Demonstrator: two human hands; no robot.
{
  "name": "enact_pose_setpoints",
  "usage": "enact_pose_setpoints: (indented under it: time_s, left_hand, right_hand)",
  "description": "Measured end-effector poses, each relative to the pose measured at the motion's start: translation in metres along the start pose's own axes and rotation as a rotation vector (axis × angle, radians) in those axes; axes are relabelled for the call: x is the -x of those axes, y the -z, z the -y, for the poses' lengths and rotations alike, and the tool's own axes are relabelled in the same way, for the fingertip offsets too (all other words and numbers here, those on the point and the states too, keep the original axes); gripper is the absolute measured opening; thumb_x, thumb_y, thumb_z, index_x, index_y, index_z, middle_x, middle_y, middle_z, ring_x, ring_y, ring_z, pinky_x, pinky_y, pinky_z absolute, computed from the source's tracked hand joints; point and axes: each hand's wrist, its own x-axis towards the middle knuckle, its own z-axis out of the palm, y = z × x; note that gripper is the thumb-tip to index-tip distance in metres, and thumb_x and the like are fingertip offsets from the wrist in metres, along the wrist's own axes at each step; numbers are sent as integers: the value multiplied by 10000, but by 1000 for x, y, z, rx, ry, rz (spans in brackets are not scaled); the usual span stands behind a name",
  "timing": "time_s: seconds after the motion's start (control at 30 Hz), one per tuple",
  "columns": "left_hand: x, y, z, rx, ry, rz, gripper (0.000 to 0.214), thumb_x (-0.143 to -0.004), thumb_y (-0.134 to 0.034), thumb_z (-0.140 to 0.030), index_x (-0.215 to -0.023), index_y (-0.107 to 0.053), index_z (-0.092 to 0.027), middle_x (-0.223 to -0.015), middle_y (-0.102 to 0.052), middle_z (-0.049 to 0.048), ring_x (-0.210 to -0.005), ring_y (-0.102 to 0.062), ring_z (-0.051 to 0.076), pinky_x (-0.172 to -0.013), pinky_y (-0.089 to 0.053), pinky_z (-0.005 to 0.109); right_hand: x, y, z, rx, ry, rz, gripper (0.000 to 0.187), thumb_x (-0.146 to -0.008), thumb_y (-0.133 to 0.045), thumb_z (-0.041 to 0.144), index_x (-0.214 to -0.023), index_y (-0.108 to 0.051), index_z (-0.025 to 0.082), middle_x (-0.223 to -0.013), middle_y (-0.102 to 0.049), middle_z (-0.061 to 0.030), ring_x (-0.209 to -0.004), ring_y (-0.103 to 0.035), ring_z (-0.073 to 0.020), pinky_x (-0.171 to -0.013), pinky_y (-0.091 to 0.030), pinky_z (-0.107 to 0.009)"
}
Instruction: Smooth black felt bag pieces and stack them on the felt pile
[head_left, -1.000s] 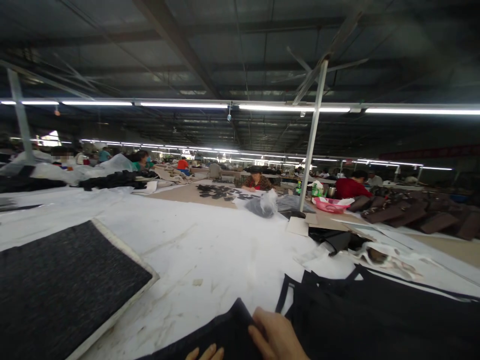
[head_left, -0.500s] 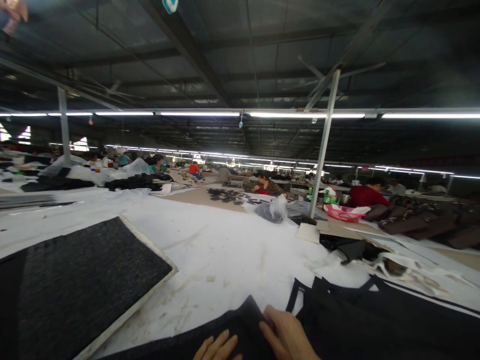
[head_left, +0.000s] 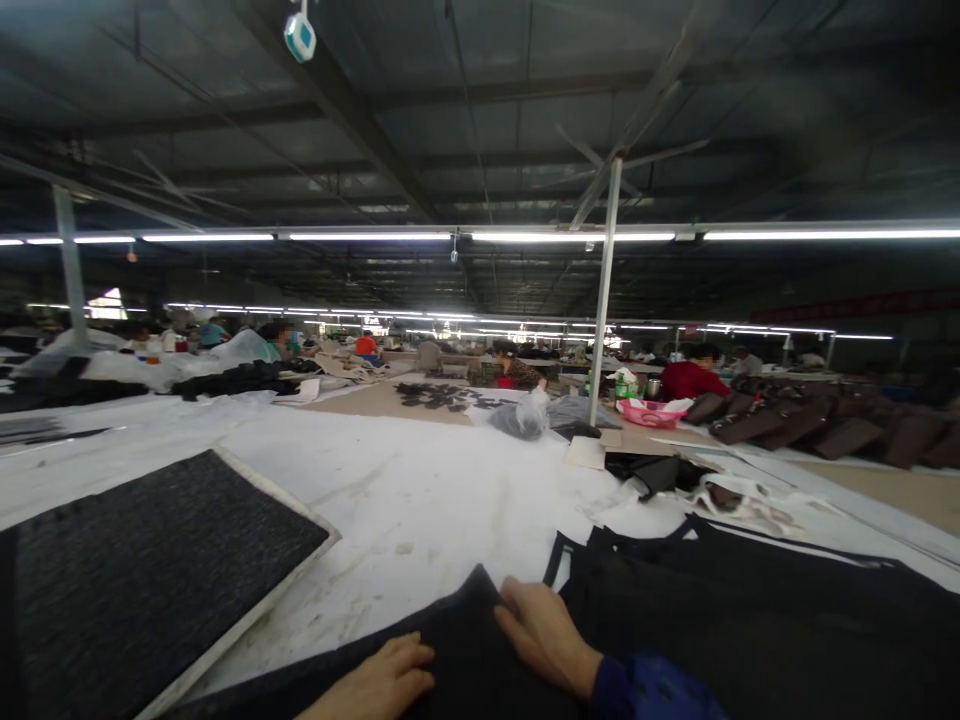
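Both hands rest on a dark cloth piece (head_left: pixel 457 640) at the near edge of the white table (head_left: pixel 420 500). My left hand (head_left: pixel 382 680) lies flat on the cloth with its fingers stretched out. My right hand (head_left: pixel 544 635) presses on the cloth's far corner, fingers bent down over the edge, a blue sleeve behind it. A stack of black cloth (head_left: pixel 750 610) lies just right of that hand.
A dark textured panel on a pale backing (head_left: pixel 150 560) lies at the left. Crumpled paper and scraps (head_left: pixel 720 495) sit beyond the black stack. A metal post (head_left: pixel 600 300), a plastic bag (head_left: pixel 517 415) and a pink basin (head_left: pixel 649 412) stand farther back. Other people work at distant tables.
More of both hands and the blue sleeve have come into view at the bottom edge. The left hand has spread flatter on the cloth. The view has shifted slightly.
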Motion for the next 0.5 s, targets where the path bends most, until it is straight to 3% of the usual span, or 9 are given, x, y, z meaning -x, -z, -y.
enact_pose_setpoints:
  time_s: [0.1,0.2,0.3,0.4,0.5]
  left_hand:
    - [-26,20,-10,-38,241,54,316,-807,-469,-218,-1086,-616,-208,-1139,-617,60,-1069,-554,212,-945,-441,323]
    - [-61,16,-9,-104,455,24,355,-859,-376,-235,-1114,-587,-106,-1128,-585,139,-1073,-525,244,-929,-412,361]
    - [-88,-4,6,-122,507,-16,421,-909,-280,-295,-985,-635,-82,-1046,-591,165,-1034,-521,261,-882,-401,370]
    - [-98,-20,25,28,549,-118,502,-925,-238,-364,-809,-653,-107,-903,-620,122,-899,-555,218,-813,-401,324]
    - [-96,-25,38,276,582,-173,399,-866,-383,-415,-752,-639,-131,-787,-640,64,-777,-571,183,-705,-405,276]
  right_hand:
    - [0,-2,-2,2,5,-8,144,-843,-433,278,-787,-522,180,-752,-631,-32,-679,-555,-153,-566,-256,-246]
    - [0,-2,-2,-12,17,-17,143,-847,-433,284,-791,-515,182,-752,-628,-25,-670,-546,-146,-564,-256,-244]
    - [1,0,-1,-34,1,-17,129,-846,-440,279,-806,-516,183,-755,-627,-21,-668,-538,-140,-566,-264,-237]
    - [1,1,0,-41,-19,-14,114,-839,-447,265,-806,-517,181,-747,-623,-18,-665,-532,-138,-565,-263,-235]
    - [-2,1,1,-57,-29,7,112,-836,-450,262,-780,-503,181,-726,-610,-11,-653,-520,-135,-562,-260,-234]
